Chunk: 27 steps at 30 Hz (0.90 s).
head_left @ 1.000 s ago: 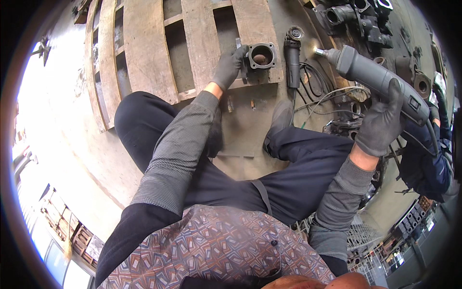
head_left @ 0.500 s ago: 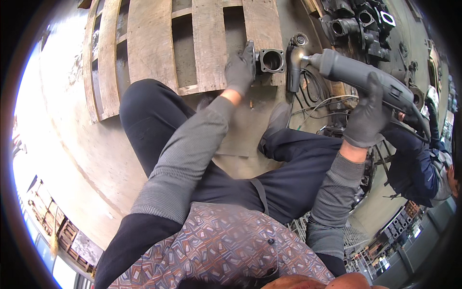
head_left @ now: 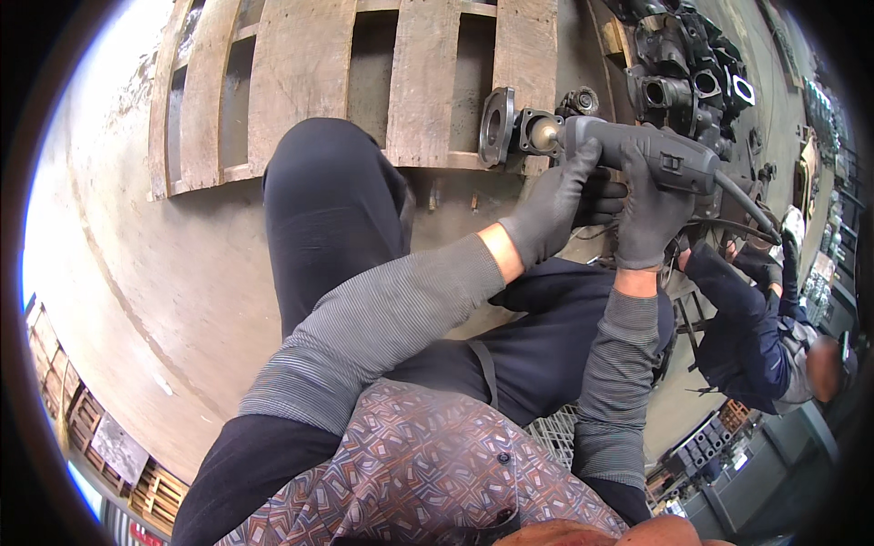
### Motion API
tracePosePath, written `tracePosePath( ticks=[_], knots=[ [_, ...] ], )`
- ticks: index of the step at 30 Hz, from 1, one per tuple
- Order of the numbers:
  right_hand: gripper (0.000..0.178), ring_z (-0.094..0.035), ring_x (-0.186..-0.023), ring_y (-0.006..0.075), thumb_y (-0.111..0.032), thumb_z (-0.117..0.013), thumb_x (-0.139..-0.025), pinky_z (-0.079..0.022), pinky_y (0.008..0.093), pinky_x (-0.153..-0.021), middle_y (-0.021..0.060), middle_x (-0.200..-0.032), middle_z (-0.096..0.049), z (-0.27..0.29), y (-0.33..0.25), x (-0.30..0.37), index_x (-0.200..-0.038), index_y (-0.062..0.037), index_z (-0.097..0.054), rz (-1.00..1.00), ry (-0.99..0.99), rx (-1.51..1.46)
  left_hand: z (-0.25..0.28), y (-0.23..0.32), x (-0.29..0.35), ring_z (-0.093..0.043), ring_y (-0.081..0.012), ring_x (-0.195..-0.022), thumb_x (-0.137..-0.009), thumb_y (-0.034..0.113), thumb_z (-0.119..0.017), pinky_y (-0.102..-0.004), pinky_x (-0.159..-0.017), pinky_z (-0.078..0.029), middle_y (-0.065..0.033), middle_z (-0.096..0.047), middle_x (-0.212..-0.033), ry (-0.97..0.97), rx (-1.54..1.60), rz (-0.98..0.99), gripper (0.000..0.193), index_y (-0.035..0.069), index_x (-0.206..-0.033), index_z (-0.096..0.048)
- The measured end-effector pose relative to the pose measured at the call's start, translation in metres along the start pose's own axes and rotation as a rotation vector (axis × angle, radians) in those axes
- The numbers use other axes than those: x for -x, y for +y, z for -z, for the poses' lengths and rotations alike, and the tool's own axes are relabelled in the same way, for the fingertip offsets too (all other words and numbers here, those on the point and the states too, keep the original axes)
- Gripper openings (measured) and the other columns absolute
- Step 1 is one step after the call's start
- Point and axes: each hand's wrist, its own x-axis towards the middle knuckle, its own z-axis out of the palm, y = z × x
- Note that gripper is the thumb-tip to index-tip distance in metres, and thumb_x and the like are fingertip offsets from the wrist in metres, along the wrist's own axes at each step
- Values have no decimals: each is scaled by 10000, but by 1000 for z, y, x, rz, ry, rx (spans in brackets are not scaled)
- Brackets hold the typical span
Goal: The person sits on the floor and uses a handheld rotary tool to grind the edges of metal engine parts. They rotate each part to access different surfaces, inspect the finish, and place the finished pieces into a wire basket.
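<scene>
In both gloved hands I hold a grey corded die grinder (head_left: 678, 156), lying sideways with its nose to the left. My left hand (head_left: 557, 202) supports the front end, thumb up along the nose and fingers underneath. My right hand (head_left: 652, 202) grips the body further back, thumb over the top. The grinder's rounded tip sits at the bore of a dark metal casting with a square flange (head_left: 530, 146). At its left end, a larger oval flange (head_left: 496, 126) stands upright on the pallet. Whether the tip touches the bore wall I cannot tell.
A wooden pallet (head_left: 300, 82) with gaps between its slats lies ahead. Dark castings (head_left: 672, 55) are heaped at the far right, near a small round metal part (head_left: 580, 102). The grinder's cable (head_left: 742, 196) trails right, toward another person (head_left: 756, 318).
My left hand has left the casting and taken hold of the grinder's front. The grinder has moved left, its tip now at the bore. The casting's oval flange now shows.
</scene>
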Motion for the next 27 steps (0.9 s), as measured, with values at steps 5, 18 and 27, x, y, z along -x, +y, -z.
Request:
tracePosePath(
  ticks=[5,18,27],
  knots=[
    [516,-673,-1056,177,-58,-850,-835,-557,314,-940,109,-1178,-691,-12,1,0,-1270,58,-599,-61,-41,-11,2,-3,-14,-684,-210,-910,-988,638,-592,-365,-837,-571,-96,-683,-1044,62,170,-3,637,46,-1222,-603],
    [548,-673,-1090,206,-38,-833,-845,-546,342,-981,140,-1227,-680,-29,-1,-7,-1309,84,-568,-32,-72,68,7,-3,-20,-690,-195,-917,-1047,498,-566,-346,-840,-577,-80,-700,-1066,-12,441,-37,485,55,-1241,-598],
    [560,-679,-1111,236,2,-804,-853,-551,366,-998,177,-1269,-672,-31,-5,-7,-1335,102,-537,-32,-45,125,-3,1,-21,-691,-187,-873,-1023,481,-628,-327,-776,-585,-70,-699,-1013,27,523,-58,442,66,-1172,-616]
  ],
)
